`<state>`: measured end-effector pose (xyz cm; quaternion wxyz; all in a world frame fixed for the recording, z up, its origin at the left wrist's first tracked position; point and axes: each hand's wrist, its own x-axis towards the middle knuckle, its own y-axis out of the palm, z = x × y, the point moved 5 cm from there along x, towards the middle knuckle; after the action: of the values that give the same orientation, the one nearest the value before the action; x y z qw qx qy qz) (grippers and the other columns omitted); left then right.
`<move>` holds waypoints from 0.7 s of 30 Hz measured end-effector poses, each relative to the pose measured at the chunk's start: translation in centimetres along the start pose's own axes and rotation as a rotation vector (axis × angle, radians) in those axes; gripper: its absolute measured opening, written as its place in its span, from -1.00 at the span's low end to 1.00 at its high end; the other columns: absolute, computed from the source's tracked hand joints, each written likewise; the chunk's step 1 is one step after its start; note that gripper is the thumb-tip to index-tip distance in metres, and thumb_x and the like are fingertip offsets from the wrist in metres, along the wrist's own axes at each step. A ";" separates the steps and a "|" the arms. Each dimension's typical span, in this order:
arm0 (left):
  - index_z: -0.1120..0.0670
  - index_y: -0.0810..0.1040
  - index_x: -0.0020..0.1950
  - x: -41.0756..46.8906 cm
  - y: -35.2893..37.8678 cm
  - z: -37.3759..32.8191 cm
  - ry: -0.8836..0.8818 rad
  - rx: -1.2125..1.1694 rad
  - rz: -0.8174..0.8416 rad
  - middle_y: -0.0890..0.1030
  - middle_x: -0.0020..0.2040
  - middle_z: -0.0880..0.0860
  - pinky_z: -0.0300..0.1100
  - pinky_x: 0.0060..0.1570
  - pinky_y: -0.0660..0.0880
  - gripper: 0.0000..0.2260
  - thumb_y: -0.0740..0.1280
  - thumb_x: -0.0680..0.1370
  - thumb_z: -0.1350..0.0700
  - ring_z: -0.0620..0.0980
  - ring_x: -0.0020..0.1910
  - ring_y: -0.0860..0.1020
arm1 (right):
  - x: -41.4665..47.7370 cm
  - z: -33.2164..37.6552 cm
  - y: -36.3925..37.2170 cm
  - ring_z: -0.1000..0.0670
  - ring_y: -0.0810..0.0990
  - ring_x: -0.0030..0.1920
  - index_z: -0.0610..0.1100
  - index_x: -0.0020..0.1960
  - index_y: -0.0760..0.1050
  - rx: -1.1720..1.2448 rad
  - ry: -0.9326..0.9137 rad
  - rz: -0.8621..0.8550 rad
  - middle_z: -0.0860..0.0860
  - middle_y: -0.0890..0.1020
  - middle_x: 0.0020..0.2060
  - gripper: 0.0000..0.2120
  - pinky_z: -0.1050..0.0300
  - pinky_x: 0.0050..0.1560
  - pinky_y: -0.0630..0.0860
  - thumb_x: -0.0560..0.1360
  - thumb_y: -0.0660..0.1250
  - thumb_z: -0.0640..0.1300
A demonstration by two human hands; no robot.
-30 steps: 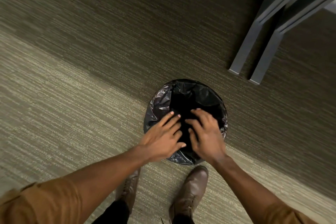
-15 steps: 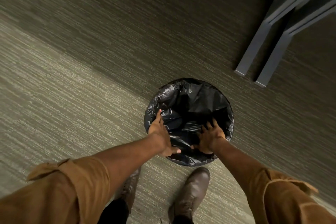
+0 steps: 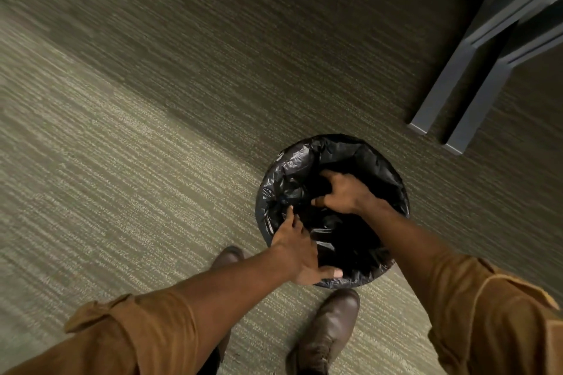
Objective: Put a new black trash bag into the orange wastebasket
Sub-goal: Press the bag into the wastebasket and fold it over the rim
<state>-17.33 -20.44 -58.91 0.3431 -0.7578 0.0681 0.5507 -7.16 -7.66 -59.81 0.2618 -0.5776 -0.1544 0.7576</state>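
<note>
1. A black trash bag [image 3: 304, 179] sits inside a round wastebasket [image 3: 350, 283] on the carpeted floor [image 3: 152, 161]. Its top is folded out over the whole rim, so no orange shows; the basket's wall is hidden by glossy, wrinkled plastic.
2. The bag looks thin, light, soft and slippery. It will likely crumple and trap air instead of holding a shape. The best place to take hold is the folded-over edge at the rim, pinching a fold, not the smooth film.
3. The right hand [image 3: 347, 195] reaches down inside the bag, fingers spread and released, seemingly pressing the film towards the bottom. It grasps nothing.
4. The left hand [image 3: 300, 253] rests on the near rim, fingers spread over the plastic with the thumb outside. Its grip appears flat and open; whether it pinches the edge cannot be told.
5. Both sleeves are tan, rolled above the forearm.
6. Two brown shoes [image 3: 329, 332] stand just beside the basket's near edge.
7. Grey furniture legs [image 3: 451, 88] stand near the basket's far right side. Open carpet lies to the left and ahead, giving room to move.
</note>
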 end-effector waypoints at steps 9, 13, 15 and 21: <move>0.22 0.24 0.74 -0.4 -0.4 1.0 -0.046 -0.080 -0.132 0.32 0.70 0.32 0.38 0.69 -0.14 0.07 -0.26 0.57 -0.58 0.32 0.73 0.19 | -1.8 0.3 -0.2 -0.27 0.56 0.45 -0.06 0.59 0.43 -0.051 0.030 -0.102 -0.21 0.61 0.44 -0.36 -0.13 0.44 0.53 0.54 0.46 -0.01; 0.20 0.45 0.61 -0.1 -2.4 2.0 -0.066 -0.014 -0.279 0.42 0.65 0.30 0.33 0.71 -0.13 -0.35 0.02 0.75 -0.24 0.32 0.74 0.18 | -6.0 0.1 2.8 -0.27 0.55 0.37 -0.09 0.42 0.53 -0.240 0.007 -0.270 -0.15 0.65 0.32 -0.54 -0.20 0.39 0.47 0.54 0.33 -0.03; 0.20 0.43 0.64 0.3 -3.1 3.1 -0.090 0.109 -0.235 0.32 0.71 0.30 0.35 0.70 -0.26 -0.39 0.08 0.74 -0.18 0.35 0.78 0.03 | -6.9 -0.7 5.3 -0.24 0.51 0.42 -0.06 0.40 0.53 -0.360 -0.002 -0.232 -0.11 0.64 0.35 -0.57 -0.24 0.48 0.35 0.59 0.26 0.07; 0.19 0.31 0.72 0.7 -3.4 6.5 -0.175 0.250 -0.113 0.22 0.76 0.27 0.29 0.72 -0.26 -0.27 -0.05 0.76 -0.31 0.35 0.79 -0.05 | -6.6 -5.1 9.4 -0.25 0.20 0.70 -0.01 0.60 0.42 -0.497 0.050 0.052 -0.12 0.40 0.63 -0.32 -0.38 0.68 -0.10 0.68 0.01 0.38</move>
<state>-20.52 -13.83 -59.03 0.4698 -0.6609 0.0634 0.5818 -3.01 -19.52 -61.06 0.0959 -0.6464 -0.3146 0.6884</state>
